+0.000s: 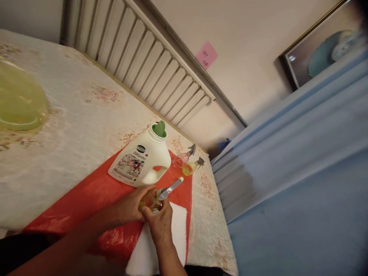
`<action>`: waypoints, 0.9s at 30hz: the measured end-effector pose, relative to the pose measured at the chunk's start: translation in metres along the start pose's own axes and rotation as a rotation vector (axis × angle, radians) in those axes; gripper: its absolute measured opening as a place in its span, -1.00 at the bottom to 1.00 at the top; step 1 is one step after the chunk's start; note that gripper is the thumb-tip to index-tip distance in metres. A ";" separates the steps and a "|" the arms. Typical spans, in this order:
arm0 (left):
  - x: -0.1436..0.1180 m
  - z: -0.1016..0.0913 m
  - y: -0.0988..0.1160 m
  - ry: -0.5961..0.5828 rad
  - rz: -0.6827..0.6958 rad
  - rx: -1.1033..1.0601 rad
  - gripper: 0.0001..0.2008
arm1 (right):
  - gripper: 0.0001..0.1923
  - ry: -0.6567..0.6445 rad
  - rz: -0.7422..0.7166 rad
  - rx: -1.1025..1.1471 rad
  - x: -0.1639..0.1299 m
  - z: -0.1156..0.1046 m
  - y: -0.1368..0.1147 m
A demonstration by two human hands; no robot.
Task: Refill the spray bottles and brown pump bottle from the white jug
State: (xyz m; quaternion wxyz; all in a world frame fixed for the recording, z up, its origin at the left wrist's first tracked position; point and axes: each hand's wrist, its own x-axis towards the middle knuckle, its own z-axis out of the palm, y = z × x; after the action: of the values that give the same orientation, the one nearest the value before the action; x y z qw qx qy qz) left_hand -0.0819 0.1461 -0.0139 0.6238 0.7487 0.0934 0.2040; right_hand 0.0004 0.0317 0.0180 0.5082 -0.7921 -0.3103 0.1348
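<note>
On the near red sheet (94,191): small bottle (149,200) gripped between left hand (130,207) and right hand (159,224), both closed on it, sprayer tube (171,188) pointing far-right.

One view only — a head-worn camera, looking forward and down over the person's forearms at a quilted bed (71,126). The frame is tilted strongly, so the headboard (149,57) runs diagonally. The hands sit close, low in frame; the far right is blurred — perhaps a curtain.
</note>
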 end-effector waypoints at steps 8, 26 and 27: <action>0.001 -0.004 0.003 -0.030 -0.098 0.002 -0.16 | -0.56 0.175 -0.053 -0.013 0.032 -0.066 -0.001; 0.015 0.010 -0.030 -0.123 -0.093 0.020 -0.49 | -0.66 0.534 0.013 -0.333 0.163 -0.162 0.096; 0.016 0.011 -0.032 -0.116 -0.093 0.028 -0.49 | -0.66 0.538 0.011 -0.338 0.168 -0.161 0.098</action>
State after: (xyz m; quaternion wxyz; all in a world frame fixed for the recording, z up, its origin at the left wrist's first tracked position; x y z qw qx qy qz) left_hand -0.0591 0.1488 -0.0440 0.6266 0.7626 0.0945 0.1297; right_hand 0.2502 -0.0075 0.0198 0.4325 -0.8742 -0.1786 -0.1301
